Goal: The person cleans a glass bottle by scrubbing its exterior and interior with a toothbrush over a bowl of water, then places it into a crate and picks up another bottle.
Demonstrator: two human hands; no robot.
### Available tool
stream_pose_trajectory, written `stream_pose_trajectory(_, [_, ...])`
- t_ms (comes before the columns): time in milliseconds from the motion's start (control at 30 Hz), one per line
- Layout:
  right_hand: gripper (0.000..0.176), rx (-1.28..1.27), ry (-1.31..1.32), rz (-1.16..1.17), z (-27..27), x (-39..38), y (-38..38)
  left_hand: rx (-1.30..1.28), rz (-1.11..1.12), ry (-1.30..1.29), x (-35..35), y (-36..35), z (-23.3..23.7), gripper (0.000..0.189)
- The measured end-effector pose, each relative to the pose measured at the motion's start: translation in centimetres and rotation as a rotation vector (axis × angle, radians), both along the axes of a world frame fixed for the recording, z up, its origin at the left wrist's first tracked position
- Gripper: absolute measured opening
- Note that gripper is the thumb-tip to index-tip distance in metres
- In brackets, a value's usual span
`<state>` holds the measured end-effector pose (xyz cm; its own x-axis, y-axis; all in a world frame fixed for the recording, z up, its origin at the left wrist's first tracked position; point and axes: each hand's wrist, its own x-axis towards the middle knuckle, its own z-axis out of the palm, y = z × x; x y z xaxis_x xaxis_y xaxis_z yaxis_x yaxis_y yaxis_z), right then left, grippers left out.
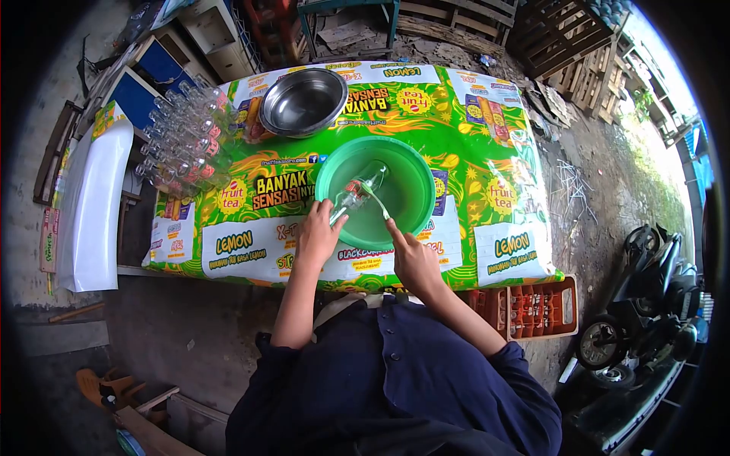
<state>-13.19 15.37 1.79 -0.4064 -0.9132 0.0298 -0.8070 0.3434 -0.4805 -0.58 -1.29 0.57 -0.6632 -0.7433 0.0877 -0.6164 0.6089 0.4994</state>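
A green basin [328, 169] of water stands on the table covered with a printed green sheet [487, 152]. Over its near left rim my left hand [321, 228] is closed on the neck of a clear glass bottle [354, 191], whose body lies tilted inside the basin. My right hand [411, 254], at the near right rim, is closed round the handle of a pale green brush [376, 201]. The brush's head touches or overlaps the bottle's side; its exact contact cannot be made out.
Several clear glass bottles [186, 137] stand together at the table's left. A steel bowl [304, 102] sits behind the basin. Below the near right edge is a red crate [541, 308]. A motorcycle [639, 304] is at the far right, with wooden pallets [563, 38] behind.
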Motion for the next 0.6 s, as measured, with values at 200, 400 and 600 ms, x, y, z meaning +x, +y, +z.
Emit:
stream_pose_trajectory(200, [0.05,-0.028,0.099,-0.113,-2.8,-3.9,-2.7,0.036,0.04,-0.007,-0.2,0.9,0.7,0.03])
stream_pose_trajectory(400, [0.056,0.018,0.095,0.062,-0.2,0.0,-1.7,0.063,0.09,-0.035,-0.4,0.7,1.0,0.031])
stream_pose_trajectory(600, [0.057,-0.003,0.105,-0.025,-1.2,-1.9,-3.5,0.014,0.138,-0.033,-0.3,0.9,0.4,0.032])
